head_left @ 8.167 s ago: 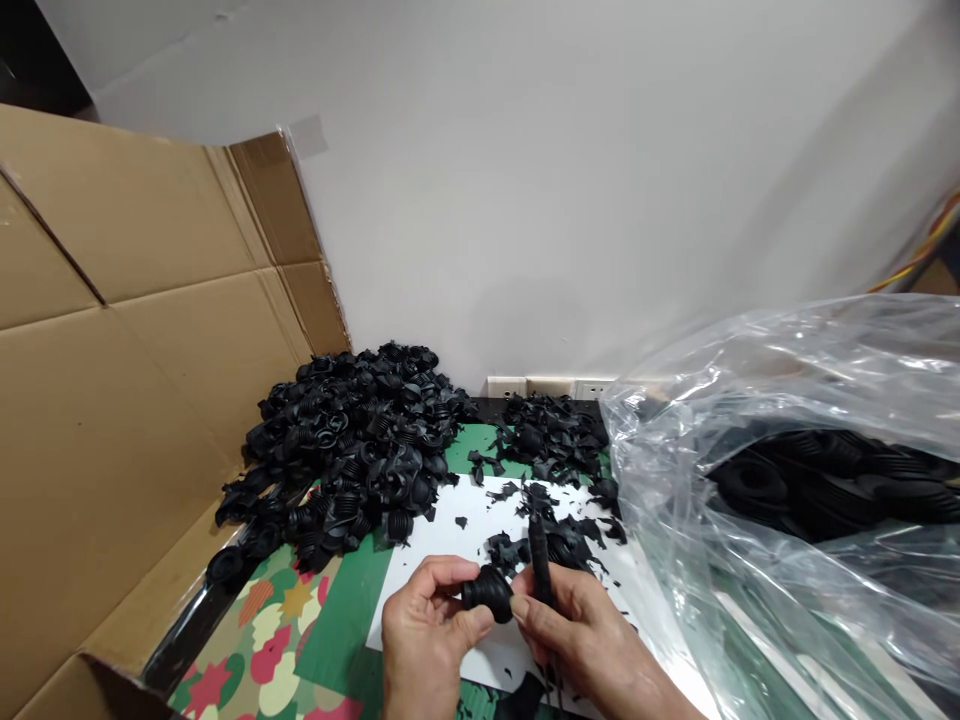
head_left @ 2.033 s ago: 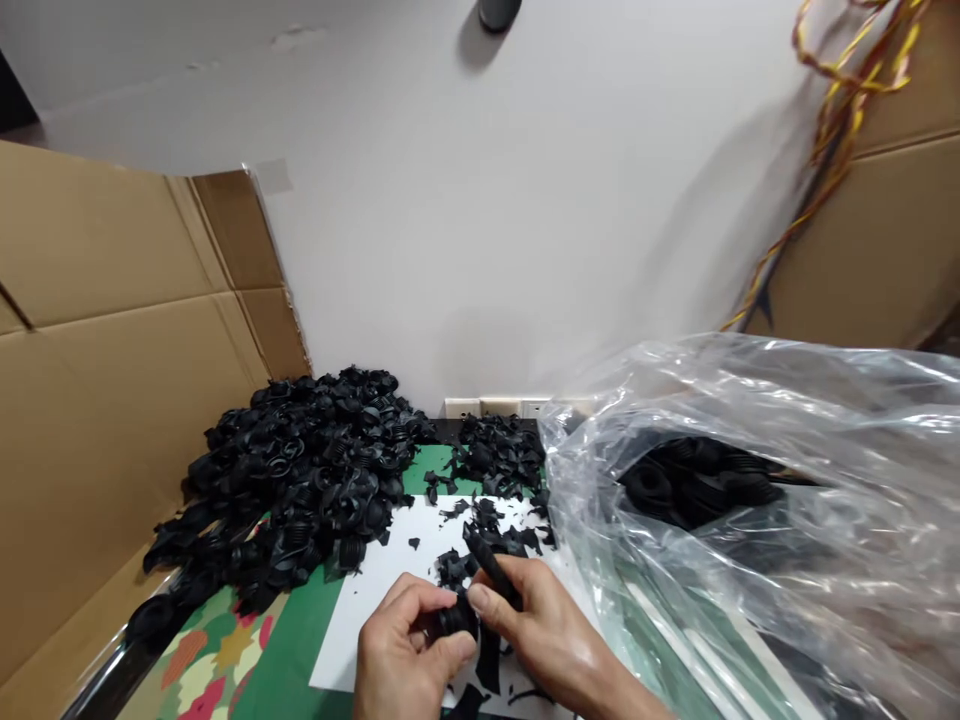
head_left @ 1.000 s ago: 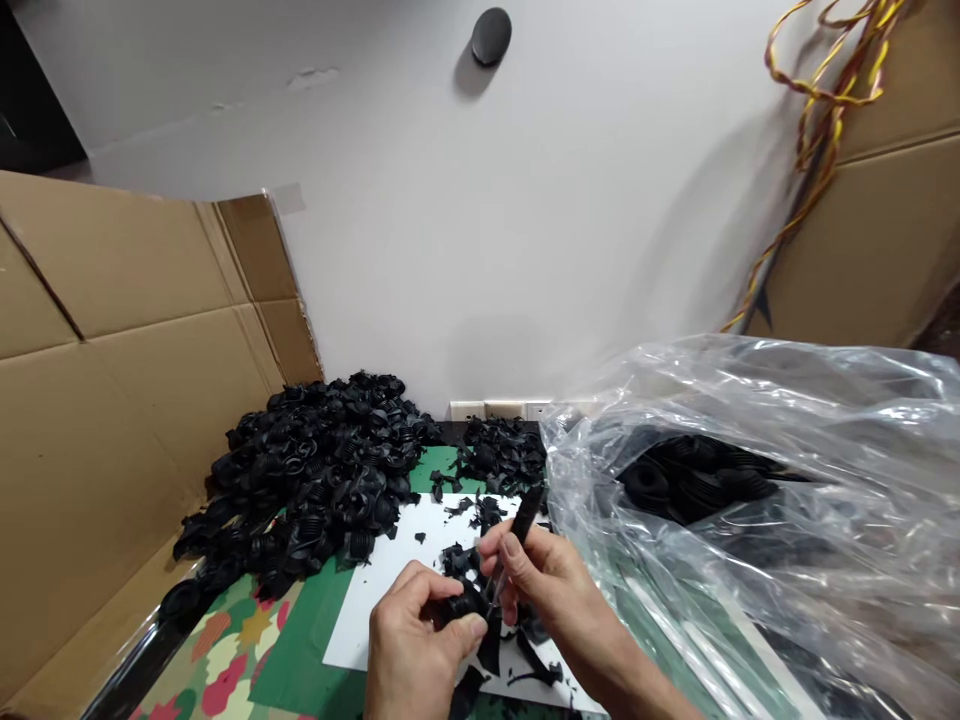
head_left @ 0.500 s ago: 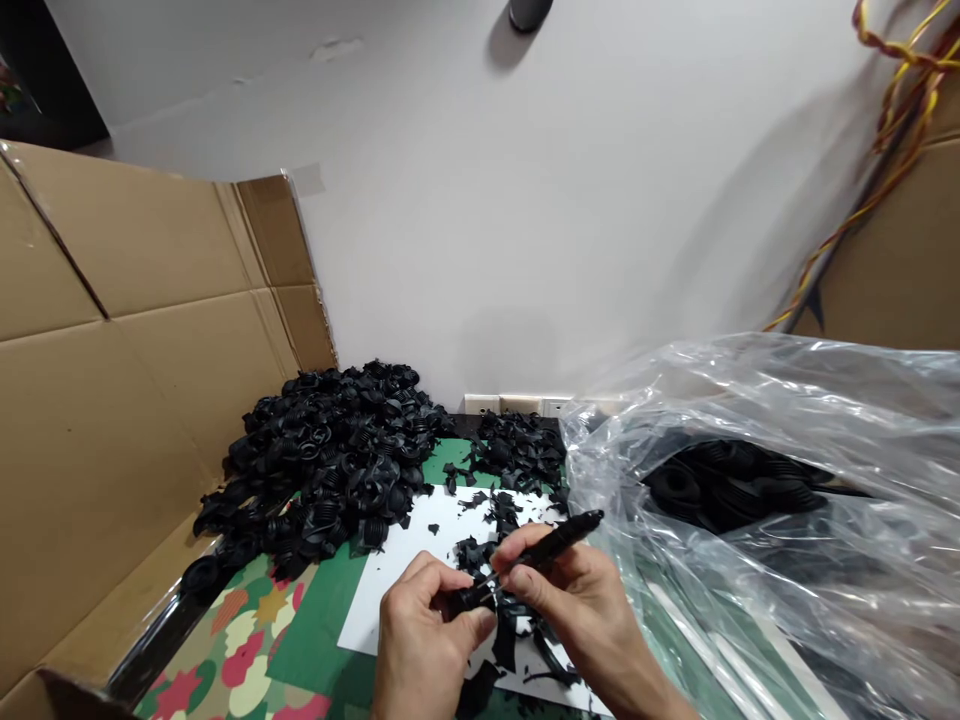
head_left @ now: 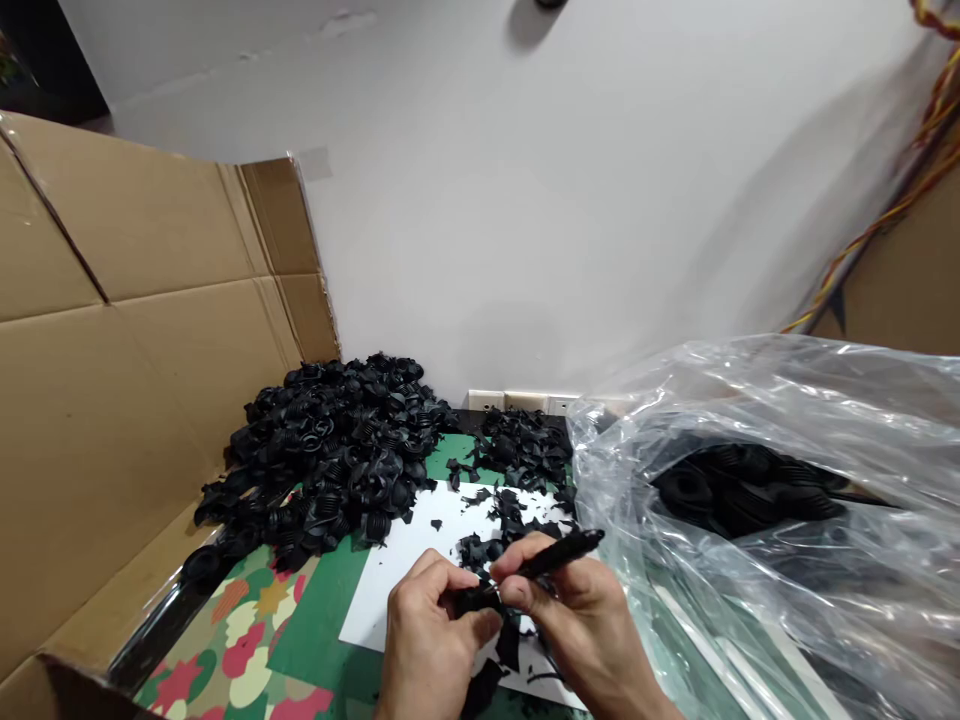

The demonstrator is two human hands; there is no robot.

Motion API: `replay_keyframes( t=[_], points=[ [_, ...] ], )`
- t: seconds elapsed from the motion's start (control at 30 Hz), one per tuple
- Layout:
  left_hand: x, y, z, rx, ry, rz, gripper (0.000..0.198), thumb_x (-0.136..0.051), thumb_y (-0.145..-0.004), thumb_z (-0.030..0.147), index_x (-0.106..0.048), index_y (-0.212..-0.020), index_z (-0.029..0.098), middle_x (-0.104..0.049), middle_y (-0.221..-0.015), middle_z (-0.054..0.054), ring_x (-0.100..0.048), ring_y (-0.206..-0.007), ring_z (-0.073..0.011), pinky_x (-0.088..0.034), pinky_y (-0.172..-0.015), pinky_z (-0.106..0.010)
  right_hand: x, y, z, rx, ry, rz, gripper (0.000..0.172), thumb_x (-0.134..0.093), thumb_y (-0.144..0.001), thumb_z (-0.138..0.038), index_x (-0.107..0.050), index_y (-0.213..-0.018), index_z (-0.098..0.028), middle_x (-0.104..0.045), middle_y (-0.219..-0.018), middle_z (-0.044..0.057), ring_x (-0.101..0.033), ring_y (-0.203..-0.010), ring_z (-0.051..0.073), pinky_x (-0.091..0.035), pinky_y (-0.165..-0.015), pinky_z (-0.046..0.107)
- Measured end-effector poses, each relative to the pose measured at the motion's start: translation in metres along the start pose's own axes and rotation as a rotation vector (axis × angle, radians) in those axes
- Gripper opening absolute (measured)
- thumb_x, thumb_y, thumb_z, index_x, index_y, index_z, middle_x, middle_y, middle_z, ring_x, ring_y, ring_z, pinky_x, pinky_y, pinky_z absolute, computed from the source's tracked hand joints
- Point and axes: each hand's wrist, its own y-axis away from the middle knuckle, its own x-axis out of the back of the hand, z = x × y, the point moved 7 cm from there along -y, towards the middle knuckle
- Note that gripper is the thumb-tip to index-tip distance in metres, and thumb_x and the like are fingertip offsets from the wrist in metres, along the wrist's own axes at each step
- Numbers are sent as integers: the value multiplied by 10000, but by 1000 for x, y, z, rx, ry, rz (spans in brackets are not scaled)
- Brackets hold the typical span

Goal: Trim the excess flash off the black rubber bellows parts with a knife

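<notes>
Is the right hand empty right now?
No, the right hand grips a slim black tool against the black rubber piece in the left hand.

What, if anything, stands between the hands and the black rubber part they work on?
Nothing visible. The left hand grips the black rubber part directly, and the right hand, holding a black-handled tool, touches it too. Loose black scraps lie underneath on the white sheet.

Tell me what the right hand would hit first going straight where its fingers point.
Likely the black rubber piece pinched in the left hand; the right hand points leftward at it.
</notes>
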Motion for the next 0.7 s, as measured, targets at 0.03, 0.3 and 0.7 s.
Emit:
replay_keyframes(
  t=[0.03,0.3,0.7],
  points=[
    [-1,0,0,-17,-1,-4,89,-694,-555,133,-615,-572,170,-458,-600,38,-430,-529,-131,-325,-482,-233,-2,1,-4,85,58,-8,85,-633,-753,-263,-664,-715,-194,-644,-623,19,-602,-553,161,-469,-502,238],
    [-4,2,9,-263,97,-5,80,-704,-586,207,-664,-654,212,-589,-667,13,-503,-511,-140,-405,-456,-223,27,-17,-31,323,462,236,131,-502,-817,-162,-575,-712,-189,-616,-674,37,-572,-642,168,-453,-602,284],
    [-22,-9,65,-537,-82,-82,548,-658,-585,48,-622,-1094,248,-666,-1041,-63,-625,-794,-226,-515,-589,-254,60,-23,-20,-3,533,93,249,-464,-842,-341,-596,-700,-185,-610,-673,41,-559,-604,178,-455,-563,283]
  ],
)
